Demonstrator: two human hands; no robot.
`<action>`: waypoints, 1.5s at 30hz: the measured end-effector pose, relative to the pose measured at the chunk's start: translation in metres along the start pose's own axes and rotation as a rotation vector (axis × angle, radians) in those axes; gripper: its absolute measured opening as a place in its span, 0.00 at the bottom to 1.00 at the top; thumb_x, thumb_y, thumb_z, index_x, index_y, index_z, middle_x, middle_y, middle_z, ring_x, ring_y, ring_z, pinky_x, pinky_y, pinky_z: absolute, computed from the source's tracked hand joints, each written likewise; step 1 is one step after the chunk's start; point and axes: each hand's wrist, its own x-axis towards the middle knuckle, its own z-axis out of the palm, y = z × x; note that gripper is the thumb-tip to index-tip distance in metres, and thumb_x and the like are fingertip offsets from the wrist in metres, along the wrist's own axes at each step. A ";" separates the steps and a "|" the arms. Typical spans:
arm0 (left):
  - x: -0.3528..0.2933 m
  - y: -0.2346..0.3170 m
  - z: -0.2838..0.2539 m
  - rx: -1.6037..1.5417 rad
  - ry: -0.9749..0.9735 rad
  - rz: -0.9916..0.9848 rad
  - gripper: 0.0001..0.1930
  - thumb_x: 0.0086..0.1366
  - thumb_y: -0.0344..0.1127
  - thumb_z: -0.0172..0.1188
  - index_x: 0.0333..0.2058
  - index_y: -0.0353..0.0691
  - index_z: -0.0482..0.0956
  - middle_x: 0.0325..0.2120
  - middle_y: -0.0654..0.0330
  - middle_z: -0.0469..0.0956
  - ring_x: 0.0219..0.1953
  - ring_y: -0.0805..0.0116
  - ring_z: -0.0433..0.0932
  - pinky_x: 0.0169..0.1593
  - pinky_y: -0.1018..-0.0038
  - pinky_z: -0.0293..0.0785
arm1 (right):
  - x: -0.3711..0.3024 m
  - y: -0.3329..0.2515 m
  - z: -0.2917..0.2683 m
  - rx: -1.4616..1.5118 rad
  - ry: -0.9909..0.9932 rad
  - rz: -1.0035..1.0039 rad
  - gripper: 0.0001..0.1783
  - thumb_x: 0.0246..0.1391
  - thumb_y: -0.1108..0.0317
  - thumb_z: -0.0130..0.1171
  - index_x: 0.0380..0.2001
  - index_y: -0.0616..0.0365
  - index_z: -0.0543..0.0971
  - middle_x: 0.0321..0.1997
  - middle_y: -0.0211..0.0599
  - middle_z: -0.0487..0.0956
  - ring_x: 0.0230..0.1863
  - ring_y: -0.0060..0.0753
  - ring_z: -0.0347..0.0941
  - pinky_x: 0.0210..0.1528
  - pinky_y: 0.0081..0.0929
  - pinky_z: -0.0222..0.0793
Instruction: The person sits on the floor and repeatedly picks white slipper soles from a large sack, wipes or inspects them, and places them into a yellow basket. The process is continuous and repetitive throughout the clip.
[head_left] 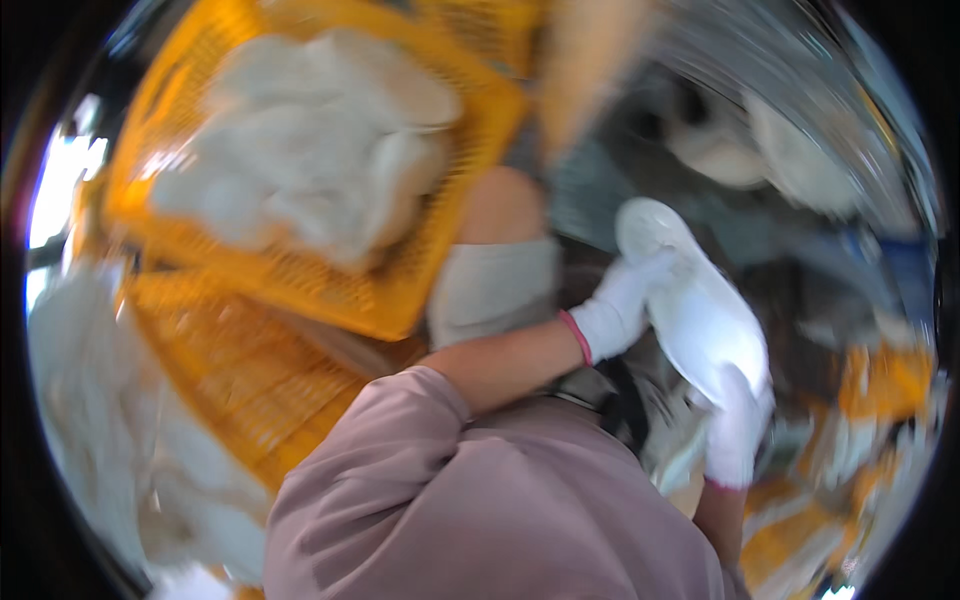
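A white shoe sole lies slantwise across my two hands, right of my body. White knit gloves with pinkish-red cuffs cover both hands. My left hand is closed on the sole's side near its far end. At the near end, my right hand grips the rim, with its fingers partly hidden by the sole. Beyond the sole, whitish pieces that look like more soles lie blurred at the upper right.
To the far left, a tilted yellow perforated crate holds a heap of whitish pieces, too blurred to name. Another yellow crate sits below it. Clear plastic sheeting hangs at the left edge. Yellow material shows at the right.
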 end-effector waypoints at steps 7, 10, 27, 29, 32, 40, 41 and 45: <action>0.071 -0.046 0.094 0.335 -0.067 0.046 0.16 0.71 0.34 0.67 0.55 0.37 0.83 0.46 0.61 0.85 0.46 0.67 0.84 0.50 0.70 0.82 | 0.023 -0.004 -0.025 0.219 0.186 -0.212 0.31 0.73 0.69 0.54 0.74 0.66 0.61 0.63 0.53 0.77 0.52 0.42 0.84 0.43 0.32 0.86; 0.142 -0.033 0.088 0.201 -0.069 0.001 0.17 0.77 0.39 0.56 0.56 0.36 0.79 0.50 0.54 0.84 0.51 0.55 0.82 0.62 0.60 0.77 | 0.100 -0.008 -0.018 0.150 0.096 -0.559 0.20 0.71 0.72 0.52 0.61 0.73 0.72 0.51 0.54 0.82 0.41 0.38 0.88 0.35 0.30 0.88; 0.062 0.052 0.047 0.965 -0.285 0.115 0.28 0.66 0.36 0.75 0.61 0.30 0.78 0.47 0.60 0.85 0.43 0.76 0.82 0.44 0.78 0.81 | 0.216 -0.036 0.010 -0.485 0.097 -0.646 0.23 0.55 0.54 0.58 0.36 0.68 0.82 0.39 0.61 0.83 0.45 0.70 0.80 0.44 0.56 0.76; 0.068 0.014 0.065 0.758 -0.088 0.109 0.23 0.65 0.35 0.76 0.54 0.31 0.81 0.43 0.60 0.86 0.40 0.73 0.83 0.46 0.75 0.82 | 0.174 -0.045 0.004 -0.403 0.020 -0.493 0.28 0.52 0.57 0.62 0.50 0.69 0.80 0.45 0.62 0.82 0.45 0.67 0.80 0.45 0.51 0.77; 0.085 -0.031 0.098 0.415 0.057 0.219 0.22 0.65 0.36 0.76 0.50 0.28 0.81 0.43 0.58 0.85 0.40 0.70 0.83 0.45 0.74 0.81 | 0.119 -0.037 -0.014 -0.352 0.018 -0.369 0.38 0.51 0.66 0.67 0.65 0.67 0.71 0.49 0.59 0.82 0.47 0.59 0.82 0.50 0.45 0.79; 0.144 -0.026 0.116 0.493 0.064 0.035 0.25 0.75 0.44 0.64 0.62 0.31 0.75 0.57 0.51 0.81 0.54 0.54 0.83 0.56 0.54 0.82 | 0.176 -0.011 -0.012 -0.347 0.393 -0.583 0.35 0.56 0.58 0.64 0.60 0.73 0.74 0.51 0.66 0.82 0.54 0.64 0.82 0.56 0.48 0.78; 0.153 -0.010 0.104 0.525 -0.077 -0.017 0.25 0.77 0.44 0.62 0.63 0.32 0.74 0.59 0.53 0.80 0.56 0.55 0.82 0.59 0.55 0.80 | 0.185 -0.015 -0.008 -0.377 0.399 -0.645 0.33 0.56 0.57 0.64 0.57 0.74 0.76 0.50 0.67 0.82 0.53 0.64 0.82 0.55 0.49 0.78; 0.160 0.066 0.049 1.531 0.102 0.195 0.34 0.75 0.57 0.60 0.65 0.33 0.77 0.62 0.48 0.80 0.63 0.53 0.80 0.65 0.67 0.72 | 0.213 -0.025 0.000 -0.150 0.210 -0.467 0.29 0.54 0.55 0.63 0.46 0.74 0.81 0.40 0.67 0.84 0.48 0.64 0.84 0.51 0.49 0.79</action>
